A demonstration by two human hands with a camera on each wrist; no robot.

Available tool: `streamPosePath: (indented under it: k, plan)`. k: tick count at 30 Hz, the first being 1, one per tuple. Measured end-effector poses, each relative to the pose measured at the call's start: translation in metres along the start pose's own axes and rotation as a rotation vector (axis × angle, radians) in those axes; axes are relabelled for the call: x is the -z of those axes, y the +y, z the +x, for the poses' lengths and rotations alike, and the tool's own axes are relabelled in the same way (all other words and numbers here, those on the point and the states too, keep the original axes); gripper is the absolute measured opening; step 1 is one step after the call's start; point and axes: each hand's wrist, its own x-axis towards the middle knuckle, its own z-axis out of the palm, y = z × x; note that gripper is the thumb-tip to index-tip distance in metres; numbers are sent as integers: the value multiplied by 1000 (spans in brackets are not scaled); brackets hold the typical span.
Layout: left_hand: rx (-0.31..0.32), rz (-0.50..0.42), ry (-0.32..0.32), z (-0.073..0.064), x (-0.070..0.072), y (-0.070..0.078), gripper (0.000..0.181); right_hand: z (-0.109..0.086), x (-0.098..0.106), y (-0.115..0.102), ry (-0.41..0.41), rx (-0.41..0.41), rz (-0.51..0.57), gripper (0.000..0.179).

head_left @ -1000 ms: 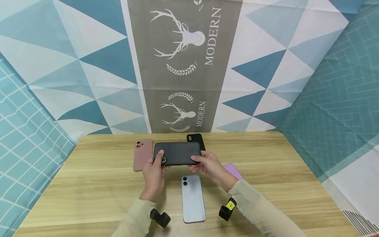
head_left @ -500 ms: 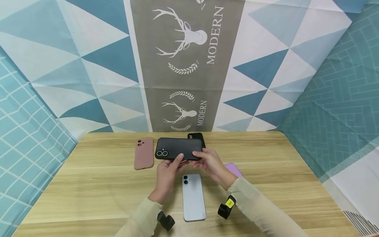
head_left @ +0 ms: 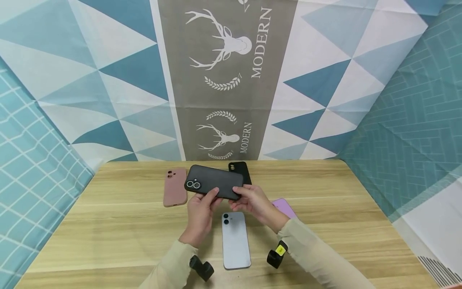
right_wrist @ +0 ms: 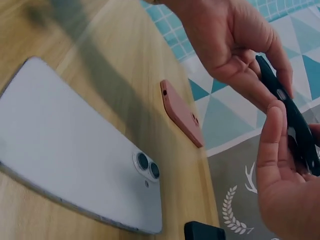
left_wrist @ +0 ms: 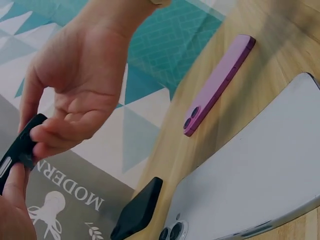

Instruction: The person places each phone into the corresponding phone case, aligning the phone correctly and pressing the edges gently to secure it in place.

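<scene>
Tabletop of pale yellow wood grain [head_left: 119, 241]. Above it, left hand [head_left: 199, 212] and right hand [head_left: 253, 202], both clamped on one object: left pinches the near long edge, right pinches the right end, each thumb on the upper face. Object: flat black phone-shaped slab with rounded corners [head_left: 216, 180], raised off the wood, bridging the hands, its left end reaching past the left hand. Slanted in head view, left end higher. Face plain, dark. White phone [head_left: 236, 243] lies nearer the camera; pink phone case [head_left: 175, 188] lies left of slab. Smallest detail: two pale-ringed round lenses [head_left: 193, 184], left end of slab.
</scene>
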Motion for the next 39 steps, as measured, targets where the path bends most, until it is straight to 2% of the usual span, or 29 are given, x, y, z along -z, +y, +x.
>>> streamPosePath:
  k: [6, 14, 18, 21, 26, 32, 39]
  plan:
    - [29, -3, 17, 0, 4, 3, 23, 0, 7, -3, 44, -20, -26, 36]
    - [59, 18, -1, -1, 9, 5, 3, 4, 15, -8, 72, -32, -14, 31]
    - [81, 35, -6, -1, 11, 7, 4, 7, 15, -11, 60, -43, -24, 29]
    - [104, 62, -21, -2, 12, 7, 7, 10, 15, -13, 47, -41, -54, 35]
    - [146, 98, -89, -3, 13, 6, 15, 13, 15, -17, 36, -40, -108, 38]
    - [192, 138, -195, -8, 13, 8, 22, 17, 14, -21, 28, -68, -137, 34]
    - [248, 188, -337, -11, 12, 9, 16, 19, 12, -24, -15, -83, -108, 20]
